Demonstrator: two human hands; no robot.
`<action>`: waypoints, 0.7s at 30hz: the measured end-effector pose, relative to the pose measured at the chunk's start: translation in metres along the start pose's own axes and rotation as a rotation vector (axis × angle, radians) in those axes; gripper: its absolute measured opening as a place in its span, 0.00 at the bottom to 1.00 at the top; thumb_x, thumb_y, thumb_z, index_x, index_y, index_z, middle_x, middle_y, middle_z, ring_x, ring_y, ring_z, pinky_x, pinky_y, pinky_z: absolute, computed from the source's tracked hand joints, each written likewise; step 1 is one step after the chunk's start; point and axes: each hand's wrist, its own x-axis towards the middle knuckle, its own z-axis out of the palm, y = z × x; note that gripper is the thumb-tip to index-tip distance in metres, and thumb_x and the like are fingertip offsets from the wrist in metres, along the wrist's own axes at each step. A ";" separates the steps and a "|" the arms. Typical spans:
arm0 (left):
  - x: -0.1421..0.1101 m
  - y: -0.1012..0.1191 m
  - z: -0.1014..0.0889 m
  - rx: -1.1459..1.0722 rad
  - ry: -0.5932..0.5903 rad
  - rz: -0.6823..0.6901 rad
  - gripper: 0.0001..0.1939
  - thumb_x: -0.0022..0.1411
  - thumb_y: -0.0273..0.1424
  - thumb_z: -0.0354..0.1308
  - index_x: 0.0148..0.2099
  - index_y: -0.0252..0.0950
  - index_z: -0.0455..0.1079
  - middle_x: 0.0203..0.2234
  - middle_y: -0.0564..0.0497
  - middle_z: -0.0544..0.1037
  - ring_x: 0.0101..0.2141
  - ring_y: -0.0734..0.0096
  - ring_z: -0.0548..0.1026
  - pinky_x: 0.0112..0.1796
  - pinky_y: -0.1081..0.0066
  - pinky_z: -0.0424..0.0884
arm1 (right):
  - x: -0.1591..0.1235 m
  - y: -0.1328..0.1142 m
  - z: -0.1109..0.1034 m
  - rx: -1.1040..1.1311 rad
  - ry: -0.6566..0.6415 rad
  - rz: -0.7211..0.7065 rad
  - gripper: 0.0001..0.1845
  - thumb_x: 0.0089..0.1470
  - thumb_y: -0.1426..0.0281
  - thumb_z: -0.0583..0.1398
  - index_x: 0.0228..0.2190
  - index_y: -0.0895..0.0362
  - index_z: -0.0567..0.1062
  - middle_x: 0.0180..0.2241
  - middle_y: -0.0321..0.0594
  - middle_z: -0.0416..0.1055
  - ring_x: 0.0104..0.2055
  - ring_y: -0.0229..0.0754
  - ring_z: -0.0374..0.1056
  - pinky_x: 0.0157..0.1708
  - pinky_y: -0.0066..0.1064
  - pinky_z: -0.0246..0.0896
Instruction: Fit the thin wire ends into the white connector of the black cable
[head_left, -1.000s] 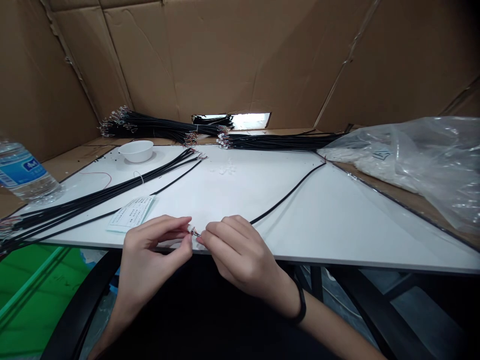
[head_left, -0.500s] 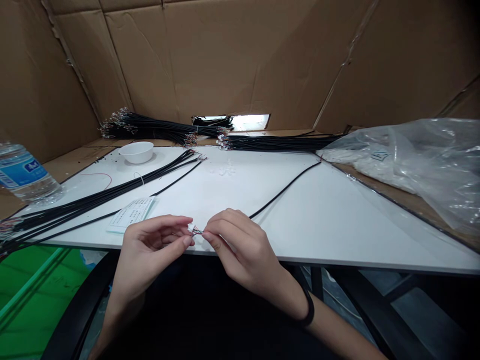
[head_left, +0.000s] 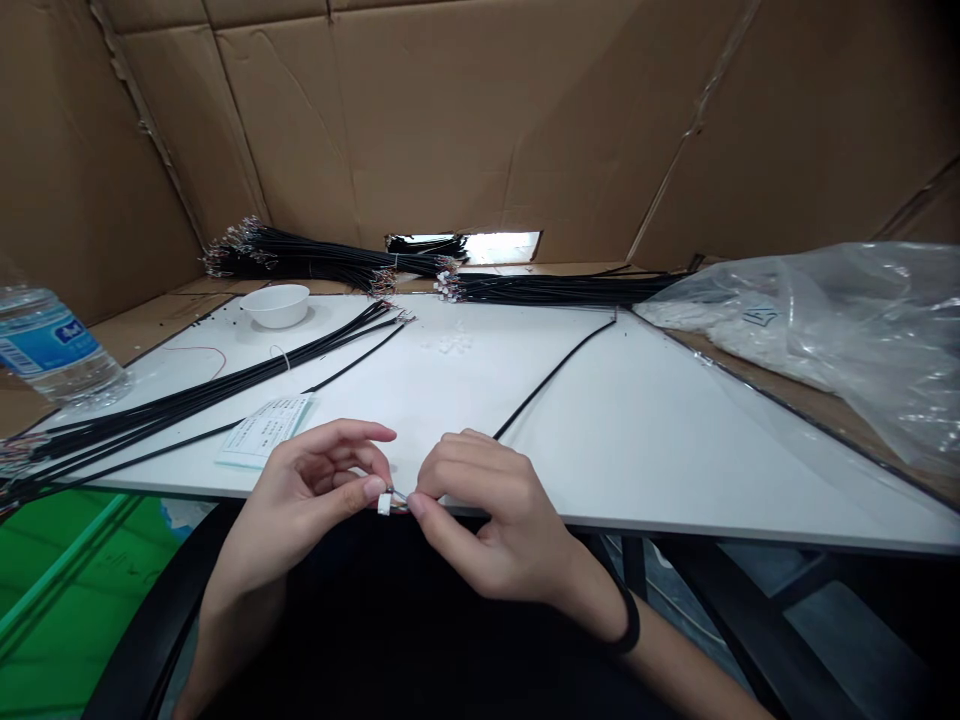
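Observation:
A small white connector plug (head_left: 384,504) hangs between my hands just over the table's front edge, with thin coloured wires (head_left: 399,503) running from it. My right hand (head_left: 487,510) pinches these wires at the end of a black cable (head_left: 555,375), which trails back across the table from behind the hand. Thumb and a bent finger of my left hand (head_left: 322,485) meet just above the connector, on what looks like the tip of one thin wire; its index finger stretches out above. Fingertips partly hide the wire ends.
Black cable bundles (head_left: 217,370) lie at left, with more cables (head_left: 555,288) along the back. Loose white connectors (head_left: 450,340) sit mid-table. Around them are a white bowl (head_left: 276,306), a water bottle (head_left: 56,345), a printed label bag (head_left: 266,432) and a clear plastic bag (head_left: 825,330).
The connector has dropped lower and turned, coming out from between my left fingers. My left finger and thumb now close above it. The black cable's far end has slid left.

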 end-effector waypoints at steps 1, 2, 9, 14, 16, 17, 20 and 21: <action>0.000 0.001 -0.001 -0.003 -0.019 -0.012 0.12 0.58 0.27 0.66 0.46 0.40 0.76 0.27 0.54 0.78 0.27 0.79 0.74 0.30 0.82 0.71 | 0.000 0.000 0.000 -0.004 -0.010 -0.004 0.10 0.54 0.79 0.56 0.22 0.59 0.68 0.20 0.36 0.67 0.24 0.35 0.58 0.28 0.32 0.51; 0.000 0.001 -0.002 -0.007 -0.034 -0.024 0.13 0.57 0.27 0.67 0.46 0.40 0.76 0.27 0.54 0.78 0.27 0.78 0.74 0.29 0.82 0.71 | -0.001 0.000 0.001 -0.009 -0.020 -0.006 0.10 0.53 0.79 0.56 0.22 0.59 0.68 0.20 0.35 0.67 0.24 0.35 0.58 0.28 0.32 0.51; 0.002 -0.001 -0.002 -0.011 0.012 -0.038 0.14 0.56 0.28 0.68 0.45 0.40 0.75 0.25 0.55 0.77 0.25 0.81 0.72 0.27 0.83 0.68 | -0.002 0.002 0.003 -0.080 -0.051 0.036 0.06 0.52 0.77 0.57 0.24 0.60 0.70 0.22 0.36 0.67 0.25 0.36 0.60 0.27 0.30 0.53; 0.001 0.003 0.005 -0.004 0.111 -0.052 0.15 0.54 0.27 0.68 0.45 0.39 0.75 0.25 0.55 0.78 0.25 0.81 0.71 0.28 0.83 0.67 | -0.001 0.003 0.002 -0.013 -0.031 0.101 0.06 0.55 0.78 0.56 0.28 0.59 0.72 0.25 0.37 0.68 0.27 0.36 0.62 0.28 0.29 0.55; 0.000 0.005 0.008 -0.002 0.139 -0.051 0.15 0.54 0.27 0.68 0.46 0.38 0.75 0.26 0.54 0.78 0.25 0.80 0.71 0.28 0.82 0.68 | -0.001 0.003 0.001 0.009 -0.029 0.125 0.06 0.56 0.78 0.56 0.29 0.59 0.71 0.26 0.37 0.68 0.28 0.36 0.62 0.29 0.29 0.55; 0.000 0.006 0.010 0.004 0.154 -0.037 0.16 0.53 0.26 0.68 0.46 0.38 0.75 0.28 0.53 0.79 0.26 0.79 0.71 0.28 0.82 0.69 | -0.001 0.003 0.000 0.019 -0.028 0.135 0.06 0.57 0.78 0.56 0.29 0.59 0.71 0.26 0.36 0.68 0.28 0.36 0.62 0.29 0.29 0.55; -0.001 0.005 0.013 0.048 0.171 0.013 0.18 0.53 0.25 0.68 0.47 0.37 0.75 0.35 0.49 0.79 0.31 0.74 0.73 0.30 0.79 0.72 | 0.000 0.003 -0.002 0.054 -0.027 0.157 0.07 0.58 0.77 0.56 0.29 0.58 0.71 0.27 0.36 0.69 0.29 0.36 0.63 0.30 0.29 0.57; -0.001 0.004 0.013 0.067 0.168 0.013 0.18 0.53 0.26 0.68 0.48 0.36 0.75 0.35 0.48 0.79 0.32 0.72 0.74 0.31 0.78 0.73 | 0.001 0.002 -0.002 0.067 -0.025 0.166 0.07 0.58 0.77 0.56 0.29 0.58 0.71 0.27 0.36 0.69 0.30 0.36 0.63 0.31 0.29 0.57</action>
